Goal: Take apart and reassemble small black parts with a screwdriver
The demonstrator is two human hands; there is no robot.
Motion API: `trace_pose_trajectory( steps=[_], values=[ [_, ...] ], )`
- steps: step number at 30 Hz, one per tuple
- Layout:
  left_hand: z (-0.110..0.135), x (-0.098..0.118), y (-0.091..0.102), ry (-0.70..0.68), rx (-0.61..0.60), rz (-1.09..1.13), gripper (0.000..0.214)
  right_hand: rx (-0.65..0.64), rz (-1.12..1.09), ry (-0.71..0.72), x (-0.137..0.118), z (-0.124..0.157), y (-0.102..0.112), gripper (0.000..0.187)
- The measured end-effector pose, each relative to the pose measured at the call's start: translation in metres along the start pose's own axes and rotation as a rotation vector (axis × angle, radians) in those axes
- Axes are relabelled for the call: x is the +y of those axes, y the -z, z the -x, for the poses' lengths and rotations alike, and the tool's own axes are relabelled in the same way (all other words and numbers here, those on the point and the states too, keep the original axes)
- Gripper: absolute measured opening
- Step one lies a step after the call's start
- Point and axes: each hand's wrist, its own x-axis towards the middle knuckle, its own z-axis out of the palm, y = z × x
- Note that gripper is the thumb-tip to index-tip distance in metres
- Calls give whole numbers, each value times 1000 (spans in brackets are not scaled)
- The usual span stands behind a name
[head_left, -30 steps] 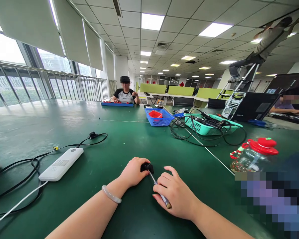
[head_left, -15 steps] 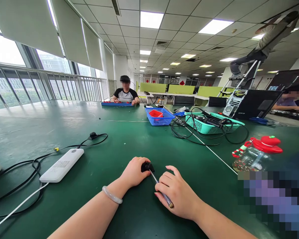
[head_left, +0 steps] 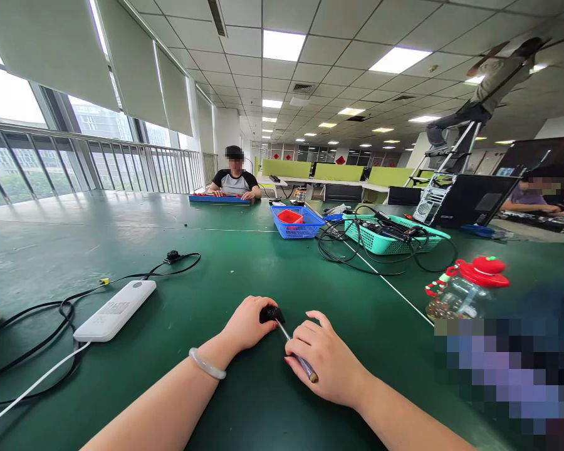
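Observation:
A small black part (head_left: 271,314), its kind too small to make out, is on the green table (head_left: 244,401). My left hand (head_left: 250,322) is closed on it from the left, thumb in front and fingers behind. My right hand (head_left: 326,360) grips a screwdriver (head_left: 305,368) by its handle, tilted so that the shaft runs up and left. The tip meets the near side of the black part; the exact contact point is too small to see. My right index finger is lifted off the handle.
Left of me lie a white power bank (head_left: 117,310) and black cables (head_left: 63,307). Ahead are a blue basket (head_left: 298,230) and a teal basket (head_left: 380,245) of cables. A red-lidded bottle (head_left: 465,294) stands right. One person (head_left: 235,178) sits opposite; another (head_left: 493,94) is on a ladder.
The whole view has shifted slightly, so things appear a little further left. Both hands keep their hold, with the screwdriver still against the black part.

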Motion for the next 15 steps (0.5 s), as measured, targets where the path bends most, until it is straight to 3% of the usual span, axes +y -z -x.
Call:
trace_pose_trajectory(
  steps=[7, 15],
  values=[
    [4, 2, 1, 39, 50, -14, 36, 14, 11, 21, 0, 0, -2, 5],
    [0, 1, 3, 54, 32, -3, 28, 4, -1, 8, 2, 1, -3, 7]
  ],
)
